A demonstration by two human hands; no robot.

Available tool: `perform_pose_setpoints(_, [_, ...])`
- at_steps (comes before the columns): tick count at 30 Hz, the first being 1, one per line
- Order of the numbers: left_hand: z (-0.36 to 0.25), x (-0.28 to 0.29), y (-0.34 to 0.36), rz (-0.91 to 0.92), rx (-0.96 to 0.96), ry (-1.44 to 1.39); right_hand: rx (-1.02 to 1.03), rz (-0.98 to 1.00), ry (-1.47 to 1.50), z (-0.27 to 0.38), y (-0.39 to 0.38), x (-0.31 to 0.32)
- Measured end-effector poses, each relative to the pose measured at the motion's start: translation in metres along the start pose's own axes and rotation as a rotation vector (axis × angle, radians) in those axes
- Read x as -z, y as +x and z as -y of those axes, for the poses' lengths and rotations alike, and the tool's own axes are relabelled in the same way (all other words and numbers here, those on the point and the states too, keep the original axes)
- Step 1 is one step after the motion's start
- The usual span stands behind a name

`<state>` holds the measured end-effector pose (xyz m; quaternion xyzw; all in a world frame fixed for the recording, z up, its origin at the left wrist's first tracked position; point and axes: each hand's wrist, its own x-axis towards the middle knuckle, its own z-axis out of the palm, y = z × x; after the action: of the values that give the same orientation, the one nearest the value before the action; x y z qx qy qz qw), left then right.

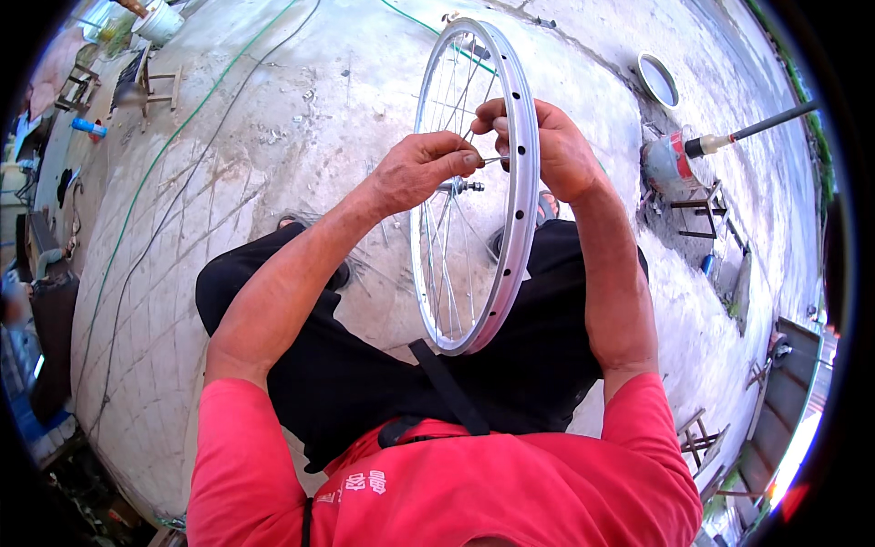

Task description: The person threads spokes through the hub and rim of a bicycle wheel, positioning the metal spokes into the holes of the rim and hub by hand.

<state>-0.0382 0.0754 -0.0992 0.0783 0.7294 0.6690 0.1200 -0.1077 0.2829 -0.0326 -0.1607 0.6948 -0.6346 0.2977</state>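
A silver bicycle wheel rim (512,255) stands upright between my knees, drilled with holes along its outer face and laced with thin spokes round a hub (461,186). My left hand (425,166) is closed in a pinch on a thin metal spoke (494,159) inside the rim, just above the hub. My right hand (556,146) grips the rim's upper right side, with its fingertips curled through to the inner side near the left one's fingertips.
Loose spokes lie on the concrete floor (146,346) beyond my knees. Hoses (208,100) run along the left. Stools (159,87) and a white bucket (159,25) stand back left. At right are a metal basin (658,80), a red-and-white bucket (663,164) with a pole, and another stool (697,210).
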Motion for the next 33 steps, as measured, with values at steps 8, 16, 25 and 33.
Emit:
perform_pose_setpoints(8, [-0.007, -0.005, 0.003, 0.097, 0.012, 0.104, -0.022, -0.194, 0.073, -0.004, 0.007, 0.008])
perform_pose_setpoints(16, [-0.011, -0.009, 0.005, 0.095, 0.041, 0.184, 0.001, -0.252, 0.112, -0.010, 0.010, 0.002])
perform_pose_setpoints(25, [-0.002, -0.001, 0.008, 0.034, -0.008, 0.127, -0.022, -0.429, -0.136, 0.009, 0.003, -0.011])
perform_pose_setpoints(33, [0.000, 0.005, 0.001, 0.046, 0.038, 0.062, 0.018, -0.299, -0.021, 0.005, -0.006, -0.015])
